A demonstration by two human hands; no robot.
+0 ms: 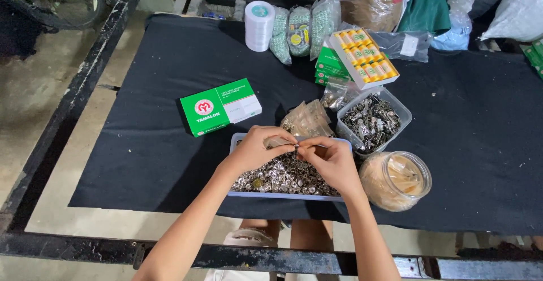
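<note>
Left hand (257, 148) and right hand (331, 159) meet fingertip to fingertip, each grip pinching one small metal piece (295, 145) above the tray (235, 142) of silver snap buttons (283, 176) on the tabletop (169, 60).

one view only, from a camera on the person's head, looking steeply down and forward over both forearms. the left hand (255, 148) and right hand (334, 161) sit near, just below frame centre. beyond them the black table (169, 162) runs to the far clutter; the floor shows left of the hands.
</note>
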